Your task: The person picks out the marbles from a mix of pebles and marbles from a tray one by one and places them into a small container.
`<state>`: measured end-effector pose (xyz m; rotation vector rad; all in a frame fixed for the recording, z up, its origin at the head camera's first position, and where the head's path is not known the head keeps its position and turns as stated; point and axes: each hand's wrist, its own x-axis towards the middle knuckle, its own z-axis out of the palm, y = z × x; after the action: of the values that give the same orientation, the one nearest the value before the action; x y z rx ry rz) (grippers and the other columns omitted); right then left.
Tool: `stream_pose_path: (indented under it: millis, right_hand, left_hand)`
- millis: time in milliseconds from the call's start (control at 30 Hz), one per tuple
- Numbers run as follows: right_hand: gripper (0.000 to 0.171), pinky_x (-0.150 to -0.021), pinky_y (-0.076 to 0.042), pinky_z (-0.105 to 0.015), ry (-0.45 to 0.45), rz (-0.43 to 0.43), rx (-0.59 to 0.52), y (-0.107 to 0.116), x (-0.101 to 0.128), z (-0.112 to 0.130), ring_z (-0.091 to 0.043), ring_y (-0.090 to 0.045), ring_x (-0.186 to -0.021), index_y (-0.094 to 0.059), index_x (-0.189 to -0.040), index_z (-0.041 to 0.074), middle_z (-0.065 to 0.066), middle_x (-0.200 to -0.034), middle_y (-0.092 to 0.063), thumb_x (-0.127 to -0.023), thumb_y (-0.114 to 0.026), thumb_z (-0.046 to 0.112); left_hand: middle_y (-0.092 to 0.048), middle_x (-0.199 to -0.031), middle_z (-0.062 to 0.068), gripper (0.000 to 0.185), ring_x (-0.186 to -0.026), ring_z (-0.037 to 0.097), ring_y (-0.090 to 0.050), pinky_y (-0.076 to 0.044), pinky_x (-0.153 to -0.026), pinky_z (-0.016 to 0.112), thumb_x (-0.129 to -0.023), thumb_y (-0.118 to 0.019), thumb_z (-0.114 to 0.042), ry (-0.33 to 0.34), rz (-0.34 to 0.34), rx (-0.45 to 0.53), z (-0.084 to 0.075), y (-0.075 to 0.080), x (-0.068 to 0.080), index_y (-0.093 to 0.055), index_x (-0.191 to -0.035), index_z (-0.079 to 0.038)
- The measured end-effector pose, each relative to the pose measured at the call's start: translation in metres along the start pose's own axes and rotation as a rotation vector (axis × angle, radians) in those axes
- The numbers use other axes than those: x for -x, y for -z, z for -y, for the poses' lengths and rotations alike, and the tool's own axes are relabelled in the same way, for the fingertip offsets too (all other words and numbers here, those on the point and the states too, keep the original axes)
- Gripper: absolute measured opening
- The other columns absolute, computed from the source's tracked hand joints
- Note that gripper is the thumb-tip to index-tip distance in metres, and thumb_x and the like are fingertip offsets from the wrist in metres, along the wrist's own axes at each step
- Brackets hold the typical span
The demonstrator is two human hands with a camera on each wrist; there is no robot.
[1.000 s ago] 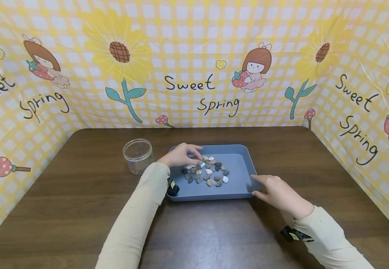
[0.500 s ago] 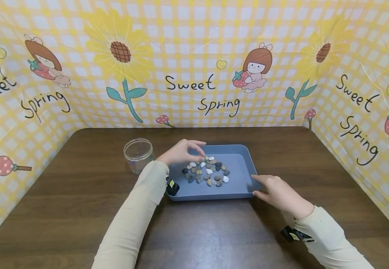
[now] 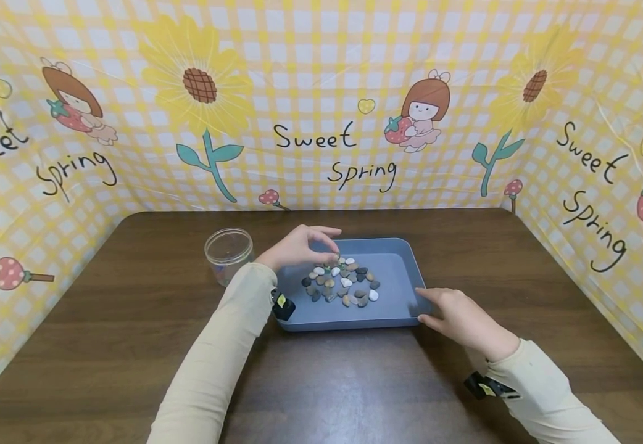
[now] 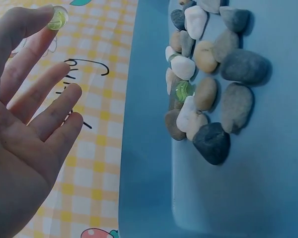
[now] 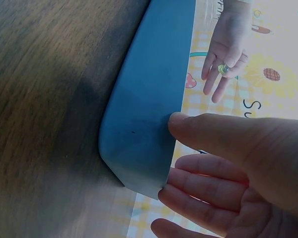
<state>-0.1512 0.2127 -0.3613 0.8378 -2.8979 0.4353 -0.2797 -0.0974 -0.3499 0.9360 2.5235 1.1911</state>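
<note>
My left hand (image 3: 294, 248) is raised above the back left of the blue tray (image 3: 396, 280). Between its thumb and index finger it pinches a clear green glass marble (image 4: 58, 18), the other fingers spread. Below, pebbles (image 3: 346, 283) in white, grey, tan and black lie grouped in the tray's left and middle part. Among them shows another green marble (image 4: 184, 91). At the tray's right end, my right hand (image 3: 457, 316) touches the wall and rim with thumb and fingertips, its fingers fairly straight.
Left of the tray stands a clear round jar (image 3: 228, 246), lidless, with a few coloured bits low inside; my left sleeve (image 3: 238, 314) passes close beside it. A brown wooden table (image 3: 321, 382) bears everything. Yellow checked cloth (image 3: 299, 74) hangs around the back and sides.
My left hand has lifted up off the pebbles and moved slightly back, with the green marble now in its fingertips. My right hand has stayed at the tray's right end.
</note>
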Motion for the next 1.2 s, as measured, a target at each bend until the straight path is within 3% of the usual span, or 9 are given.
stream_pose_path:
  millis: [267,667,1200]
  right_hand:
    - [0.043,-0.083,-0.053,-0.043,0.003,-0.003,0.005,0.000,-0.001,0.000,-0.034,-0.065,-0.100,-0.059,-0.116,-0.010,-0.023,-0.110,-0.067,-0.080,-0.071,0.011]
    - [0.043,-0.083,-0.053,-0.042,-0.007,0.007,-0.005,-0.001,0.000,0.000,-0.033,-0.066,-0.100,-0.059,-0.116,-0.010,-0.023,-0.111,-0.066,-0.080,-0.071,0.011]
    - [0.044,-0.083,-0.053,-0.042,-0.012,0.008,-0.005,0.000,0.000,0.000,-0.033,-0.065,-0.101,-0.059,-0.116,-0.010,-0.023,-0.111,-0.066,-0.080,-0.071,0.011]
  left_hand:
    - [-0.048,-0.142,0.007,0.014,-0.137,0.025,-0.038,-0.026,-0.113,0.052,-0.083,-0.070,-0.020,-0.027,-0.014,-0.006,0.000,0.003,0.000,-0.073,-0.094,-0.013]
    - [-0.051,-0.140,0.006,0.013,-0.133,0.024,-0.043,-0.035,-0.109,0.048,-0.082,-0.071,-0.019,-0.017,-0.060,0.022,-0.006,0.009,0.008,-0.073,-0.093,-0.012]
    - [-0.051,-0.139,0.006,0.013,-0.133,0.026,-0.042,-0.036,-0.108,0.050,-0.083,-0.070,-0.018,-0.010,-0.092,0.047,-0.006,0.017,0.016,-0.072,-0.094,-0.010]
